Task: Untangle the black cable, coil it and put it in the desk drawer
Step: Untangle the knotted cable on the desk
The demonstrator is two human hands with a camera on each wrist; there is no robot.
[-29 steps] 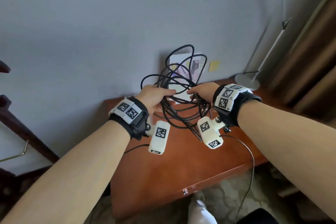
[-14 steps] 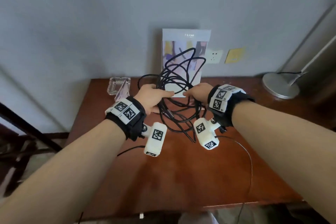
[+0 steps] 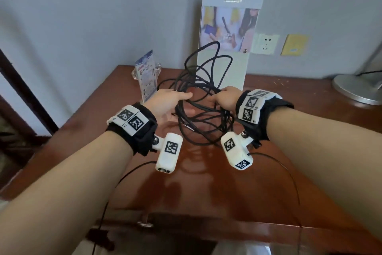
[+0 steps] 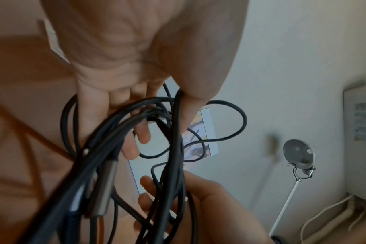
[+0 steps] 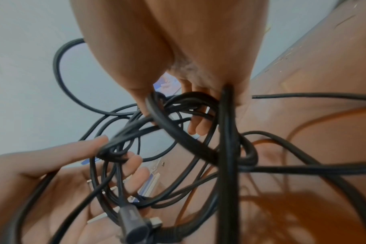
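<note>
The tangled black round-sheathed cable (image 3: 203, 108) is hanging in loose loops between both hands, above the middle of the glossy reddish-brown wooden desk top (image 3: 206, 182), with several loops standing up in front of the wall. The left hand (image 3: 167, 103) is gripping a bundle of strands between thumb and curled fingers (image 5: 134, 161), and a grey metal plug (image 5: 134, 221) on the cable is lying against its palm. The right hand (image 3: 225, 97) is pinching other strands between thumb and fingers (image 4: 148, 184) on the opposite side of the tangle. Both wrists are wearing black bands with white marker blocks. A tall white printed card (image 3: 227, 33) is leaning against the grey wall at the desk top's back edge, a small clear stand with a printed leaflet (image 3: 147, 76) is sitting near the back left corner, and a round silver lamp base (image 3: 355, 89) is sitting at the back right corner. A metal drawer knob (image 3: 144, 223) is showing under the front edge.
</note>
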